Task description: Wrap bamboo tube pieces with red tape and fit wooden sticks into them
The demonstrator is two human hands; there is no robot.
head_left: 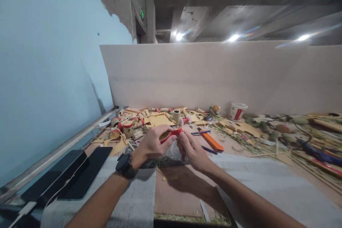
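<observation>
- The red piece is at the centre of the frame, raised above the worktop and spanning the gap between the two hands.
- Left hand: its fingers are closed on the left part of the piece, with the thumb along the near side.
- Right hand: its fingers pinch the right end; exactly where each tip presses is hidden.
- The piece's long axis runs sideways, from one hand to the other, and rises slightly toward the right of the frame — across the view rather than away from the person. Neither hand is clearly nearer, since both touch it.
- A pale hollow tube stands upright just beyond the piece; a red-and-white spool lies beside the tube, to its right.
- Right of the hands, a blue pen and an orange cutter lie close together.
- Left of the hands, beyond the wristwatch, a red-banded cylinder stands among scraps — its underside cannot be seen.
</observation>
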